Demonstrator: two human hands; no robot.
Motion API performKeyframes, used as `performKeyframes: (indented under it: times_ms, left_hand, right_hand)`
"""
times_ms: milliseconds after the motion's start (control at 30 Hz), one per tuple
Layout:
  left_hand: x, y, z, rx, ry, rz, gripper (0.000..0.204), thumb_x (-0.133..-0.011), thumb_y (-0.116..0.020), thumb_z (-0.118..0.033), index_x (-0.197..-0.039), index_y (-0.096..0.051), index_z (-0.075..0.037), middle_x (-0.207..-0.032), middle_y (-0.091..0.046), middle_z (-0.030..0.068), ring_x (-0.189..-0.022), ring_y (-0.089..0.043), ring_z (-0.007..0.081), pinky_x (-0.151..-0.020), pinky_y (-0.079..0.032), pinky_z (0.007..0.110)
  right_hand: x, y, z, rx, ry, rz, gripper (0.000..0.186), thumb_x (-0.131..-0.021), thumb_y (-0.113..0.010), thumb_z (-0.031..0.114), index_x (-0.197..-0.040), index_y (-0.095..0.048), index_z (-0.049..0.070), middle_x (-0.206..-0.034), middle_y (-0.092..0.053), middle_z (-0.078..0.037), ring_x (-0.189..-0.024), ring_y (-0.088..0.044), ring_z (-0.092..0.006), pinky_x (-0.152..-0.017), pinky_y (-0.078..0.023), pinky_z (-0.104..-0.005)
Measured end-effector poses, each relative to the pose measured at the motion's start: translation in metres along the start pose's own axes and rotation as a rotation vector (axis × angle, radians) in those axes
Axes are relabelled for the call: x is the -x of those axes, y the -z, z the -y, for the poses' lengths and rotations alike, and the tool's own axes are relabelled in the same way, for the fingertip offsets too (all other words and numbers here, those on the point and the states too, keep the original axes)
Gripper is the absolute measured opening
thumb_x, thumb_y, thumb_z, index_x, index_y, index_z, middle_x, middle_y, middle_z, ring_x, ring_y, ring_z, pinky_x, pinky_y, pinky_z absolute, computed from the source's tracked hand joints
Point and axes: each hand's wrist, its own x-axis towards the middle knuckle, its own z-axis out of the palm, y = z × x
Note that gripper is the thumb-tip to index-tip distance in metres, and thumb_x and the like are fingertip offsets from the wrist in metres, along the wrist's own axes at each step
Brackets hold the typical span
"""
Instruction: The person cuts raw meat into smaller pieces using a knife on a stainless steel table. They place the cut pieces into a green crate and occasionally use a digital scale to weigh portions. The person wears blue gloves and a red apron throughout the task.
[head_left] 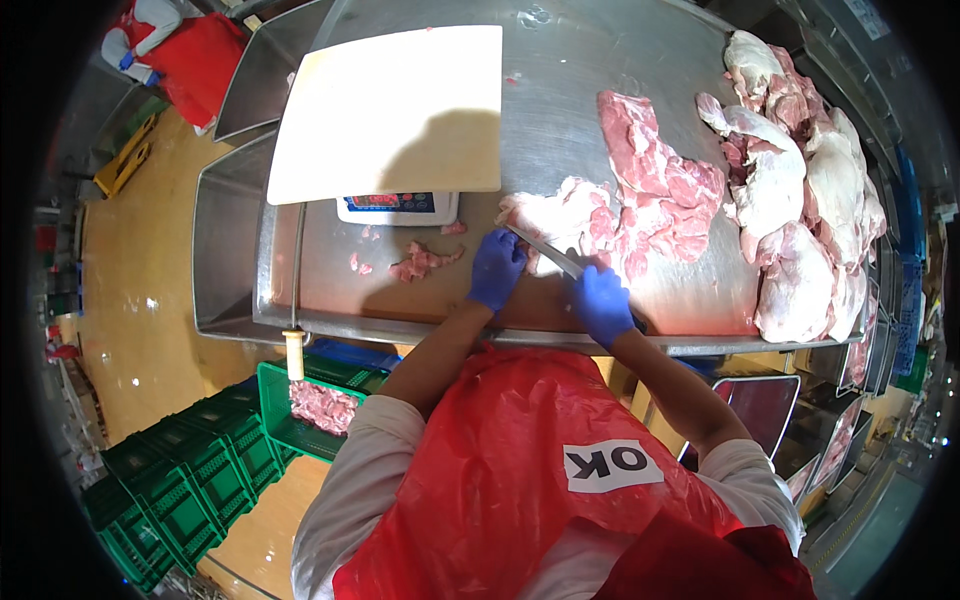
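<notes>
On the steel table, my blue-gloved left hand grips the near-left edge of a pale, fatty piece of meat, its fingers closed. My right hand, also gloved in blue, is closed round a long knife, whose blade lies across that piece toward my left fingers. Pink, flat cuts of meat lie beyond and right of it. Small scraps sit left of my left hand, below a white scale that is partly covered by a large white cutting board.
Large pale meat pieces pile along the table's right side. A steel rod with a pale handle crosses the left end. Green crates, one holding meat, stand below at left; trays below at right. A co-worker in a red apron is at upper left.
</notes>
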Motion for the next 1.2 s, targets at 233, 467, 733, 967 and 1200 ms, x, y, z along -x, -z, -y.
performKeyframes:
  times_ms: [233,467,733,967,1200]
  left_hand:
    - [0.0,0.0,-0.006,-0.059,-0.025,0.056,0.019,-0.081,-0.066,-0.018,-0.093,-0.061,-0.004,-0.092,-0.06,0.0155,-0.088,-0.058,0.0349,-0.078,-0.049,0.044]
    - [-0.001,-0.006,-0.002,-0.083,-0.034,0.073,0.019,-0.081,-0.066,-0.02,-0.09,-0.061,-0.004,-0.09,-0.061,0.0141,-0.087,-0.057,0.035,-0.078,-0.048,0.045]
    - [-0.003,-0.005,0.001,-0.069,0.003,0.07,0.015,-0.078,-0.066,-0.017,-0.082,-0.058,-0.005,-0.085,-0.059,0.0148,-0.085,-0.057,0.0351,-0.075,-0.048,0.045]
    - [-0.009,0.0,-0.01,-0.032,0.009,0.09,0.017,-0.077,-0.067,-0.017,-0.077,-0.055,-0.005,-0.081,-0.057,0.0163,-0.08,-0.057,0.0363,-0.071,-0.046,0.046]
    - [-0.024,0.019,-0.039,-0.038,-0.108,0.098,0.028,-0.08,-0.066,-0.02,-0.101,-0.06,-0.003,-0.096,-0.059,0.0157,-0.093,-0.056,0.0353,-0.08,-0.047,0.044]
  right_hand:
    - [-0.005,-0.015,0.009,0.05,-0.021,-0.073,0.007,-0.088,-0.054,0.02,-0.092,-0.051,0.015,-0.079,-0.051,-0.011,-0.07,-0.057,-0.0267,-0.053,-0.045,-0.0393]
    - [-0.078,-0.003,0.049,-0.333,-0.142,0.141,0.016,-0.087,-0.052,0.014,-0.103,-0.056,0.013,-0.097,-0.056,-0.024,-0.089,-0.058,-0.0416,-0.07,-0.048,-0.0539]
    - [-0.015,0.019,-0.018,-0.327,-0.244,0.229,0.021,-0.092,-0.053,0.023,-0.107,-0.056,0.009,-0.102,-0.059,-0.024,-0.087,-0.058,-0.0434,-0.07,-0.047,-0.0568]
    - [0.055,-0.011,-0.04,-0.523,-0.254,0.018,0.014,-0.096,-0.052,0.019,-0.102,-0.05,0.007,-0.079,-0.06,-0.022,-0.069,-0.059,-0.039,-0.059,-0.048,-0.0504]
    - [0.037,-0.014,-0.01,-0.563,-0.249,0.121,0.011,-0.094,-0.048,0.015,-0.102,-0.049,0.008,-0.08,-0.059,-0.024,-0.076,-0.062,-0.0408,-0.064,-0.049,-0.0518]
